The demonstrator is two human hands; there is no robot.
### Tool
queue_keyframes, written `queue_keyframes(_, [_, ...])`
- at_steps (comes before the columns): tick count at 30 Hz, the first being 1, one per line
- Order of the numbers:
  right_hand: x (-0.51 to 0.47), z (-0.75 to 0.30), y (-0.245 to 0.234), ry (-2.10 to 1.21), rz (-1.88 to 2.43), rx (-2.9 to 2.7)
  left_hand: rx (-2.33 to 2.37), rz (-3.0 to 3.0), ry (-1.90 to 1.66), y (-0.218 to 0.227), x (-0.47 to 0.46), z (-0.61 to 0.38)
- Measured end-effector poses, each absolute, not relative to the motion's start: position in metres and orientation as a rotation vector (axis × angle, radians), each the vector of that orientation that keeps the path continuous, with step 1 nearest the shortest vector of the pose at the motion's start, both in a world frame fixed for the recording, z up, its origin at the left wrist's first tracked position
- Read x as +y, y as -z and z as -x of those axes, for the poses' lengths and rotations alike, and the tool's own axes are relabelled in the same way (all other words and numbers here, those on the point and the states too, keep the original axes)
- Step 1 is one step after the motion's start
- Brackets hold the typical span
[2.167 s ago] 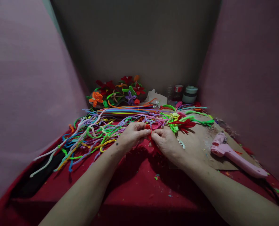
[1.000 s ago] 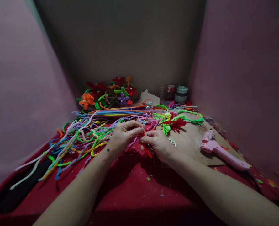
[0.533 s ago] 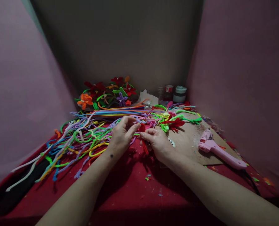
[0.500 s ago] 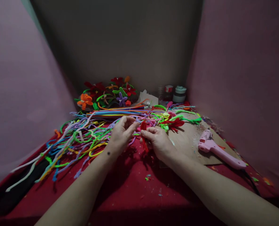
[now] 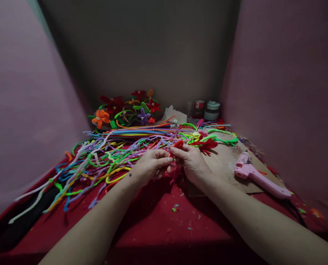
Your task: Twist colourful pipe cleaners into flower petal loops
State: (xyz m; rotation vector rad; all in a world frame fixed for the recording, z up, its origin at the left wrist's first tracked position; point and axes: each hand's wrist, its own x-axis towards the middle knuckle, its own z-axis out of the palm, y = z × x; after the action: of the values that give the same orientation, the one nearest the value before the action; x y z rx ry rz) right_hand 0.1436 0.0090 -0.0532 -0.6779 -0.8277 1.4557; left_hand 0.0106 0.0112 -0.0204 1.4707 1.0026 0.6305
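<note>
Red fuzzy piece [image 5: 178, 144], pinched in both hands [image 5: 150, 165] [image 5: 194, 162], fingertips [image 5: 168, 160] close together, forearms [image 5: 94, 217] angled inward

- The left hand [image 5: 150, 165] and right hand [image 5: 194, 162] pinch a small red fuzzy stick [image 5: 177, 144].
- Lots of bright fuzzy sticks [image 5: 115, 170] lie in a messy heap on the left of the red bench [image 5: 153, 228].
- A pink glue gun [image 5: 259, 177] lies on the right, partly on a brown board [image 5: 222, 171].
- Fuzzy flowers [image 5: 101, 118] sit at the back.

Left hand [image 5: 153, 163] and right hand [image 5: 191, 161] partly hide the red piece [image 5: 178, 144]; picture edges crop 2 forearms [image 5: 89, 217].
</note>
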Motion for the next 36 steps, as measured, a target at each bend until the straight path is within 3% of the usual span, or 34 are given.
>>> queue_keyframes(10, [0.011, -0.147, 0.048, -1.307, 0.798, -0.857, 0.974, -1.395, -0.564, 0.016, 0.015, -0.003])
queue_keyframes(15, [0.0, -0.14, 0.045, -1.429, 0.844, -0.923, 1.04, -1.411, -0.893, 0.011, 0.024, 0.002])
queue_keyframes(18, [-0.012, -0.135, 0.048, -1.493, 0.824, -1.361, 1.132, -1.634, -1.0, -0.003, 0.029, -0.007])
queue_keyframes(24, [-0.029, -0.126, 0.058, -0.875, 0.754, -2.099, 1.173, -2.391, -0.726, -0.016, 0.045, -0.068])
queue_keyframes(36, [-0.026, -0.124, 0.06, -0.671, 0.815, -2.313, 1.213, -2.727, -0.27, 0.013, 0.085, -0.128])
